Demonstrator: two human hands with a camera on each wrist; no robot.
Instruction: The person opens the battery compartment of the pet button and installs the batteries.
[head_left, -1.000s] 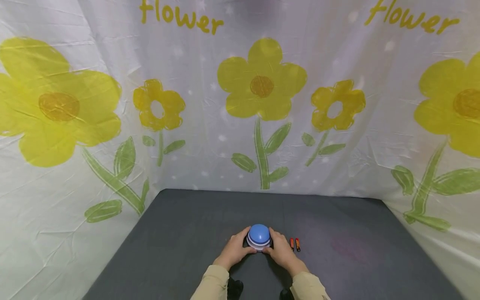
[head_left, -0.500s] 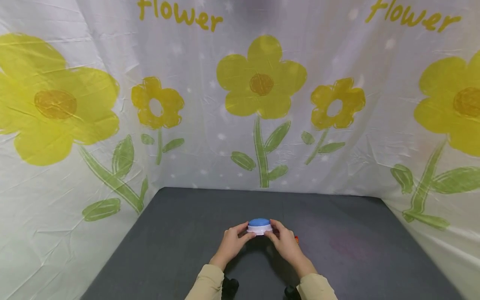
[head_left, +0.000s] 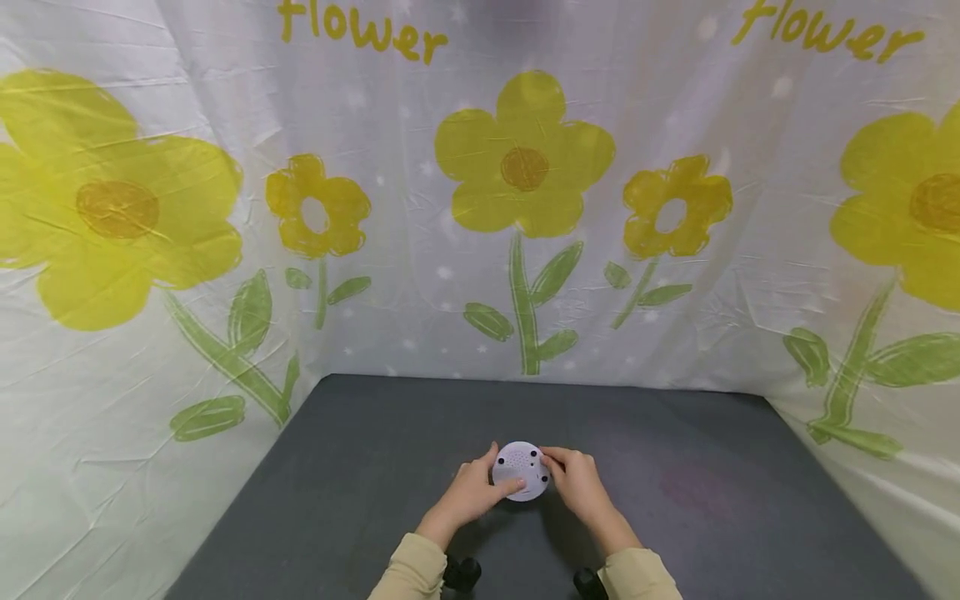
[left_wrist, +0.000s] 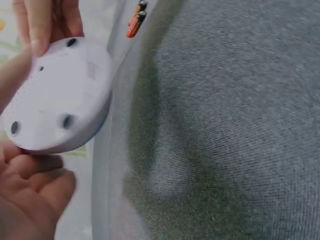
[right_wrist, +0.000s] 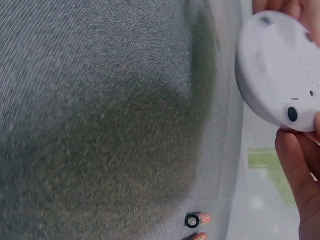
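Observation:
A round push button (head_left: pixel 519 463) is held up over the dark table, its white underside turned toward me. That underside shows black rubber feet, a patch of small holes and a short slot. My left hand (head_left: pixel 468 493) grips the left edge, its thumb lying across the underside. At the right edge my right hand (head_left: pixel 581 490) pinches the rim. The blue dome faces away and is mostly hidden. Two red and black batteries (left_wrist: pixel 134 26) lie on the table, hidden from the head view behind my right hand.
A dark grey cloth-covered table (head_left: pixel 375 467) stretches out on every side of my hands. Behind it and along both sides hangs a white curtain (head_left: pixel 405 317) printed with yellow flowers. Black wrist gear (head_left: pixel 590 583) sits below each sleeve.
The push button has been lifted and tipped over, from blue dome up to underside facing me. My left thumb has moved onto the underside; my right hand now covers the batteries from above.

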